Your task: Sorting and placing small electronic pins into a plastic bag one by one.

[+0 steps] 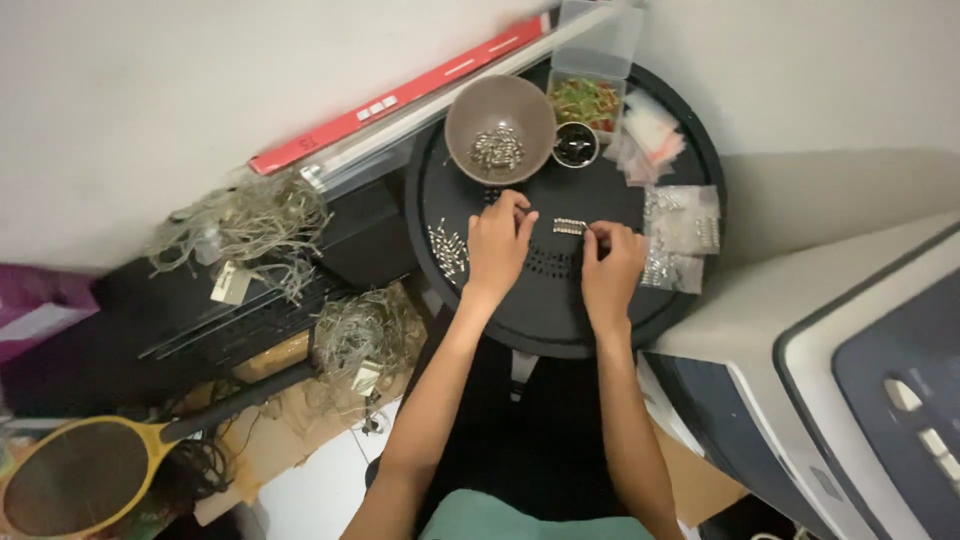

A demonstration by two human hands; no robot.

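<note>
- A round black table carries everything; a white wall rises behind its far edge, and a white and dark blue machine stands off its right edge.
- At the far edge sit a smooth brown round bowl holding small silvery metal pieces, a small dark cup, and a clear plastic box of green and orange bits.
- Clear plastic bags of metal parts lie along the right edge; a loose cluster of silvery pins lies near the left edge.
- A short row of small silvery metal pieces lies at the table's middle, between both hands.
- The left hand is curled, fingertips pinched down just left of the row; what it grips is too small to tell.
- The right hand is curled, fingertips touching the row's right end.
- Off the left edge: tangled dry fibres, a yellow-framed racket-shaped swatter.
</note>
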